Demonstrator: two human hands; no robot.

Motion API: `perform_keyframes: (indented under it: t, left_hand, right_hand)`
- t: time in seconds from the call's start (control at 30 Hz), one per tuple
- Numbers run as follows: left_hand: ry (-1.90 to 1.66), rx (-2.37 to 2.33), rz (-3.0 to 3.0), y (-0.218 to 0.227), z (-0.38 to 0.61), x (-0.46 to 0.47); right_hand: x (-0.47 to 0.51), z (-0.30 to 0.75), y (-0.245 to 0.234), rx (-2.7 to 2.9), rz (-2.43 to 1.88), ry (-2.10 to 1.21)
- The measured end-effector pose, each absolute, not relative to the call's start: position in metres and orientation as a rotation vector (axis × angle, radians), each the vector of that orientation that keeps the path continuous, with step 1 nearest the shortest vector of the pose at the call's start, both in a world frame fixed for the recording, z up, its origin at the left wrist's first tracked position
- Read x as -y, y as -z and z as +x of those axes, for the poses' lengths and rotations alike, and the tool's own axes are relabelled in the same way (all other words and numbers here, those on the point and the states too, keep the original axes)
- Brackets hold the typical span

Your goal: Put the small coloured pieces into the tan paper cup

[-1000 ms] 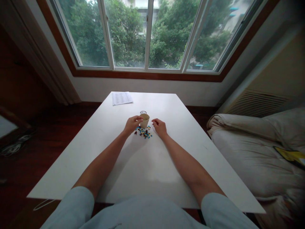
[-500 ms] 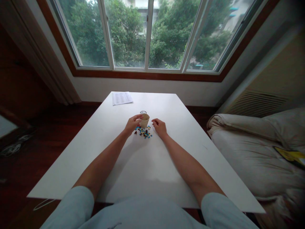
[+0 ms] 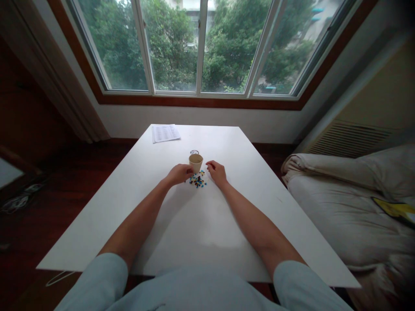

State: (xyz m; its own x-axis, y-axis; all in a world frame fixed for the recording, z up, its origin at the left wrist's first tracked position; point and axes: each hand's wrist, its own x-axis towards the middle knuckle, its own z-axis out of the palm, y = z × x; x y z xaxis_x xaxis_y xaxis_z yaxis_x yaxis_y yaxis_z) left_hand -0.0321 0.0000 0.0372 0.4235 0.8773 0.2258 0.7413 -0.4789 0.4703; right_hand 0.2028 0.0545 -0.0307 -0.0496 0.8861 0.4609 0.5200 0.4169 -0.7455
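Observation:
A beige paper cup [image 3: 196, 164] stands upright on the white table, its mouth facing up. Small beads or pieces [image 3: 198, 179] in blue, yellow and dark brown lie scattered in front of it. My left hand [image 3: 180, 173] is low at the left edge of these pieces, close beside the cup, fingertips drawn together. Whatever is between those fingers is too small to make out. To the right of the cup rests my right hand [image 3: 217, 172], its fingers curled and apart from the cup. Its palm side is hidden.
A clear round rim [image 3: 194, 152], perhaps a glass or lid, shows just behind the cup. Printed sheets [image 3: 166, 133] lie at the far left of the white table [image 3: 201, 233]. A padded beige sofa [image 3: 350, 207] stands to the right, and a window is beyond.
My left hand has come down from the cup's rim to the small pieces on the table, and its fingers have drawn together. My right hand has barely moved.

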Motion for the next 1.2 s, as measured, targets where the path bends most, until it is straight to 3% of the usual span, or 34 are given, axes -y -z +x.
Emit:
perform_keyframes:
  t: [0.33,1.2]
  left_hand:
    - [-0.228,-1.585,2.507,-0.017,-0.025,0.000]
    - [-0.266,-1.621,2.497,-0.022,-0.026,0.003]
  right_hand:
    - [-0.056,0.202,0.033,1.710,-1.229,-0.481]
    - [-0.052,0.203,0.028,1.755,-1.255,-0.445]
